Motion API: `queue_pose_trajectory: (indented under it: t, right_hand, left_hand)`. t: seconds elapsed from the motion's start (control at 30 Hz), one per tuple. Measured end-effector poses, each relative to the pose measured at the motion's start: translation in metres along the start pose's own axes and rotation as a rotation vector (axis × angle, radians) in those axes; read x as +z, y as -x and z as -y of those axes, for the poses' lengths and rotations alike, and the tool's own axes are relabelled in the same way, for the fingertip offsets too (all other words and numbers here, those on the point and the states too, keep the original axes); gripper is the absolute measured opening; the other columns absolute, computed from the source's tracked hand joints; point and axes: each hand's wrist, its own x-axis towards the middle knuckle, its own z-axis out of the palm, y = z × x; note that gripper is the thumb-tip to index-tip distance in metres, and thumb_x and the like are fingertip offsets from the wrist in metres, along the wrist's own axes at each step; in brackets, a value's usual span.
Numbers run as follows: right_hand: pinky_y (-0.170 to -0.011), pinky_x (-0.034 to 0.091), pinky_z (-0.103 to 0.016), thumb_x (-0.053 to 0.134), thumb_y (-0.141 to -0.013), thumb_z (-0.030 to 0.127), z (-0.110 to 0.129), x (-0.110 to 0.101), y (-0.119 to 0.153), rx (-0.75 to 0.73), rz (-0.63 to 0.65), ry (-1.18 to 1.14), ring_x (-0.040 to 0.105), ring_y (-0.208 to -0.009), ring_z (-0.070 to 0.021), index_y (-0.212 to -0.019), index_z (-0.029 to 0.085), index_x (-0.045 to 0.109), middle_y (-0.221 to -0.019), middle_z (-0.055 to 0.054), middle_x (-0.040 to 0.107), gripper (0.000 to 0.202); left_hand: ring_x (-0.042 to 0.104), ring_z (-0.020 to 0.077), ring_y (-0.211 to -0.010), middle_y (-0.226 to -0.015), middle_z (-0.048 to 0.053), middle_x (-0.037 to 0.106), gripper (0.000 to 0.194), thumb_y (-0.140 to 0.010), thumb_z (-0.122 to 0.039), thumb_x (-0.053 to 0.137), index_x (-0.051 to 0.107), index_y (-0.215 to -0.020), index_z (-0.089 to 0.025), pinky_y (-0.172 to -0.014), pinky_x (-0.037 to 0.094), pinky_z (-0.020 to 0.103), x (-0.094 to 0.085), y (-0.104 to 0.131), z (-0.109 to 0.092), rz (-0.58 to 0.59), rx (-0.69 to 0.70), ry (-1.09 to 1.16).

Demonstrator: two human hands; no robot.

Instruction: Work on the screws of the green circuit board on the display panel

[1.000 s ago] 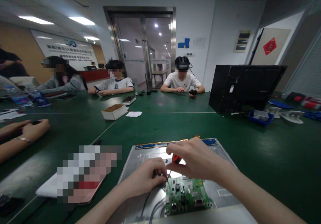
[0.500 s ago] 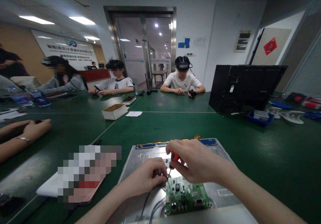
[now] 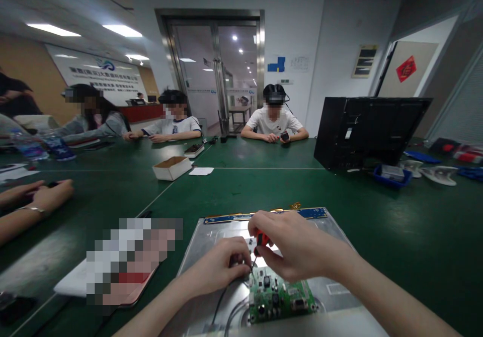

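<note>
A green circuit board [image 3: 281,294] lies on a silvery metal panel [image 3: 196,256] that has a blue strip along its far edge. My right hand [image 3: 298,244] is closed round the red and black handle of a screwdriver [image 3: 261,240], whose thin shaft points down at the board's far left corner. Beside that tip, my left hand [image 3: 226,264] has its fingers pressed together at the same corner; what they pinch, if anything, is too small to make out. Dark cables [image 3: 222,302] run over the panel below my left hand.
Left of the panel lie a pink case [image 3: 151,271] and white papers [image 3: 71,279]. Another person's hands [image 3: 53,196] rest at the far left. An open white box [image 3: 172,169] stands farther back. At the right are a black monitor [image 3: 370,131] and a blue tray [image 3: 394,177].
The screwdriver handle and the fingers of my right hand have turned slightly. My left hand looks unmoved. Across the table, a person's hands and the dark object in them have shifted a little.
</note>
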Motion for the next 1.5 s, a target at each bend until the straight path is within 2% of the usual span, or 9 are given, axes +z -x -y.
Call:
queue_pose_trajectory:
  t: [0.17, 0.4, 0.7, 0.87, 0.97, 1.13, 1.27, 1.33, 1.5]
  right_hand:
    - [-0.062, 0.03, -0.028, 0.063, -0.09, 0.018, -0.0021, 0.0003, -0.0038, 0.038, 0.001, 0.01, 0.061, -0.075, -0.0163, -0.109, 0.021, 0.059, -0.101, -0.005, 0.073, 0.02]
    - [-0.058, 0.026, -0.027, 0.072, -0.096, 0.033, -0.0022, 0.0001, -0.0055, 0.094, 0.03, 0.083, 0.064, -0.072, -0.0154, -0.099, 0.02, 0.06, -0.093, -0.004, 0.076, 0.018]
    - [-0.061, 0.029, -0.029, 0.061, -0.084, 0.018, 0.0012, -0.0031, 0.0003, -0.025, 0.029, -0.019, 0.053, -0.073, -0.0154, -0.106, 0.02, 0.056, -0.096, -0.005, 0.068, 0.022]
    - [-0.061, 0.028, -0.028, 0.06, -0.09, 0.017, 0.0014, -0.0008, -0.0023, 0.033, 0.021, 0.034, 0.055, -0.073, -0.015, -0.103, 0.02, 0.057, -0.096, -0.005, 0.07, 0.013]
    - [-0.059, 0.025, -0.028, 0.067, -0.096, 0.026, -0.001, 0.0009, -0.0045, 0.065, 0.021, 0.101, 0.059, -0.073, -0.0151, -0.1, 0.02, 0.059, -0.098, -0.005, 0.073, 0.01]
    - [-0.056, 0.023, -0.028, 0.071, -0.097, 0.043, -0.002, 0.0008, -0.0041, 0.059, 0.023, 0.122, 0.061, -0.07, -0.015, -0.091, 0.02, 0.06, -0.089, -0.003, 0.074, 0.026]
    - [-0.058, 0.028, -0.029, 0.067, -0.094, 0.033, 0.0007, 0.0001, -0.0016, 0.026, -0.027, 0.072, 0.061, -0.072, -0.0168, -0.107, 0.019, 0.059, -0.095, -0.005, 0.073, 0.021]
    - [-0.059, 0.031, -0.03, 0.062, -0.09, 0.025, 0.001, 0.0007, -0.0007, 0.009, -0.042, 0.043, 0.06, -0.072, -0.0178, -0.114, 0.017, 0.057, -0.093, -0.006, 0.071, 0.027]
    - [-0.058, 0.029, -0.03, 0.057, -0.088, 0.021, -0.0013, 0.0038, -0.0009, 0.034, -0.026, 0.065, 0.059, -0.07, -0.0173, -0.115, 0.019, 0.057, -0.092, -0.005, 0.071, 0.027]
  left_hand:
    - [0.059, 0.0194, -0.08, -0.086, 0.002, 0.068, 0.005, -0.082, -0.019, 0.066, 0.071, -0.086, -0.019, -0.072, 0.044, 0.028, 0.0009, 0.0003, 0.0013, 0.008, -0.008, 0.017]
    - [0.059, 0.0194, -0.078, -0.083, 0.001, 0.066, 0.001, -0.08, -0.018, 0.066, 0.067, -0.081, -0.018, -0.072, 0.043, 0.028, -0.0007, -0.0002, -0.005, -0.019, -0.022, 0.004]
    - [0.058, 0.0197, -0.08, -0.083, 0.001, 0.066, 0.004, -0.082, -0.017, 0.065, 0.068, -0.08, -0.019, -0.072, 0.043, 0.028, 0.0, -0.0005, -0.0024, 0.006, -0.029, -0.016]
    - [0.057, 0.019, -0.076, -0.08, 0.0, 0.065, 0.01, -0.079, -0.016, 0.063, 0.072, -0.085, -0.019, -0.068, 0.041, 0.027, 0.0, -0.0009, -0.0036, 0.017, -0.02, -0.003]
    - [0.055, 0.0182, -0.074, -0.079, 0.0, 0.062, 0.005, -0.078, -0.017, 0.064, 0.069, -0.08, -0.018, -0.068, 0.039, 0.027, -0.0005, -0.0012, -0.0044, -0.006, -0.011, 0.014]
    - [0.053, 0.0184, -0.073, -0.074, -0.001, 0.057, 0.008, -0.078, -0.019, 0.065, 0.06, -0.072, -0.018, -0.068, 0.036, 0.027, -0.0005, -0.0009, -0.002, -0.022, 0.002, -0.005]
    - [0.056, 0.0192, -0.076, -0.079, 0.0, 0.061, 0.003, -0.082, -0.02, 0.065, 0.065, -0.079, -0.018, -0.069, 0.039, 0.028, 0.0007, -0.0005, 0.0001, -0.005, 0.006, 0.014]
    - [0.056, 0.0189, -0.076, -0.079, 0.0, 0.062, 0.003, -0.082, -0.018, 0.064, 0.067, -0.08, -0.019, -0.07, 0.04, 0.028, 0.0009, -0.0004, -0.0002, 0.004, 0.002, 0.021]
    - [0.056, 0.0179, -0.075, -0.079, -0.001, 0.063, 0.008, -0.079, -0.013, 0.065, 0.07, -0.082, -0.018, -0.07, 0.041, 0.027, 0.001, -0.0003, -0.0013, -0.009, -0.005, 0.027]
